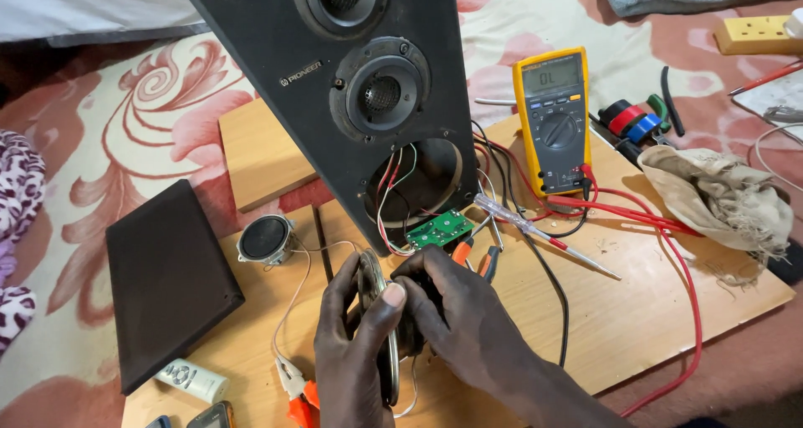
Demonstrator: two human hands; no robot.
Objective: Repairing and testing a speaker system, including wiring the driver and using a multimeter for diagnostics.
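While the tall black speaker cabinet point(335, 102) stands at 12 o'clock, both hands, left hand point(355, 344) and right hand point(456, 311), clasp a round metal-rimmed speaker driver point(381, 328) edge-on above the pale wooden bench point(619, 311); yellow multimeter point(552, 119) at 2 o'clock.

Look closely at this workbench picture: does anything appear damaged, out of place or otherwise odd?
Yes. The black speaker cabinet has an empty round hole at its lowest driver position, with coloured wires and a small green circuit board hanging out. Both hands, left hand and right hand, hold the round speaker driver on edge.
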